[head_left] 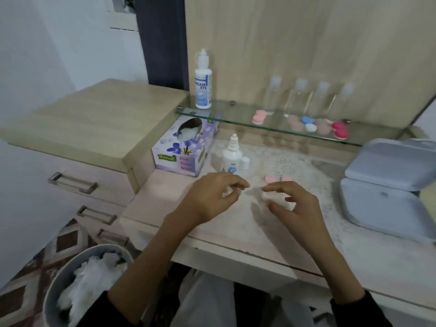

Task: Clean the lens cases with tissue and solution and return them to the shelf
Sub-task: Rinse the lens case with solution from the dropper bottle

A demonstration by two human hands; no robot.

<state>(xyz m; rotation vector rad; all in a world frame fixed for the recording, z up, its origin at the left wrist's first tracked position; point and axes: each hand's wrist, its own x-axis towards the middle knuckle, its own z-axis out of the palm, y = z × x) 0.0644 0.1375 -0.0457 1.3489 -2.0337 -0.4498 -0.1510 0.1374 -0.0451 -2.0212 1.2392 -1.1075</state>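
My right hand (292,204) holds a pale lens case body (277,199) in curled fingers just above the table. Its two pink caps (277,178) lie on the table just behind that hand. My left hand (212,197) hovers to the left with thumb and fingers pinched on a small white bit (232,193), apparently tissue; it is blurred. A small solution bottle (232,156) stands uncapped behind my left hand, its cap (245,162) beside it. The tissue box (186,147) sits at the left. On the glass shelf (236,121) lie several lens cases (309,123).
A tall solution bottle (203,83) and several clear bottles (306,95) stand on the shelf. A grey hinged box (389,185) lies open at the right. On the floor at lower left, a bin (89,279) holds used tissues. Drawers (73,182) are at the left.
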